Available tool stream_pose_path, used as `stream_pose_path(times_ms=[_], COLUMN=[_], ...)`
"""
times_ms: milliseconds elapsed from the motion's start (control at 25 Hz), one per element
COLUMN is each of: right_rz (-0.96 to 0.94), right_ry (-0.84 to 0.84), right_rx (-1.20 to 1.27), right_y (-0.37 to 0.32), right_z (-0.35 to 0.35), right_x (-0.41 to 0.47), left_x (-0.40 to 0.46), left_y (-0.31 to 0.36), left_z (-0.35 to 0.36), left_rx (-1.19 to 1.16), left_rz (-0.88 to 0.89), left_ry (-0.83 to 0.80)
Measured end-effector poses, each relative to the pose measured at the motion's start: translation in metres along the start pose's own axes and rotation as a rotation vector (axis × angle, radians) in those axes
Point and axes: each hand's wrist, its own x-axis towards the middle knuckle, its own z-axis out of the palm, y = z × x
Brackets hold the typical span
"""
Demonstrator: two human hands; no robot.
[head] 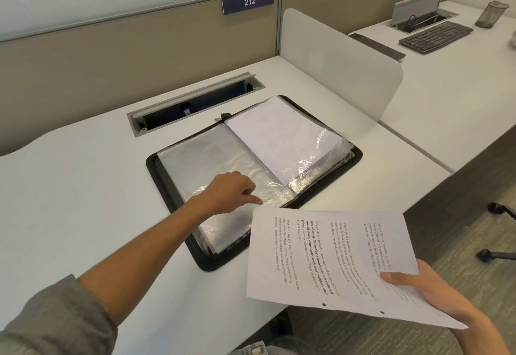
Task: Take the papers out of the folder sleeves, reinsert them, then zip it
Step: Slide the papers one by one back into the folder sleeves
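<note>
A black zip folder (178,223) lies open on the white desk. Its left side shows an empty clear sleeve (206,156). The right side holds sleeves with white papers (282,136) inside. My left hand (231,191) rests on the lower edge of the left sleeve, fingers curled and the thumb pinching the plastic. My right hand (427,293) grips a printed sheet (329,259) at its corner, thumb on top. The sheet hangs in the air over the desk's front edge, just below the folder. The zip pull (223,115) sits at the folder's far spine.
A cable tray slot (195,103) is cut into the desk behind the folder. A white divider panel (340,66) stands to the right. Beyond it are a keyboard (435,36) and a mesh cup (491,14). Chair legs (499,231) show on the floor.
</note>
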Motion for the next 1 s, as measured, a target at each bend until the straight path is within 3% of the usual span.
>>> stream_pose_path(times_ms=[240, 520, 680, 1000], right_rz=[0.031, 0.045, 0.075, 0.02], right_ry=[-0.026, -0.044, -0.047, 0.213], right_rx=[0.072, 0.095, 0.147, 0.191], right_y=[-0.001, -0.007, -0.01, -0.005], right_z=[0.011, 0.027, 0.034, 0.052], right_x=[-0.001, -0.003, -0.006, -0.007], left_x=[-0.005, -0.027, -0.031, -0.036], left_y=[-0.006, 0.001, -0.002, -0.002], left_z=[-0.007, -0.012, -0.008, 0.0], left_rx=[0.0, 0.343, 0.409, 0.49], left_rz=[0.032, 0.211, 0.134, 0.162], left_ry=[0.005, -0.071, -0.079, 0.067])
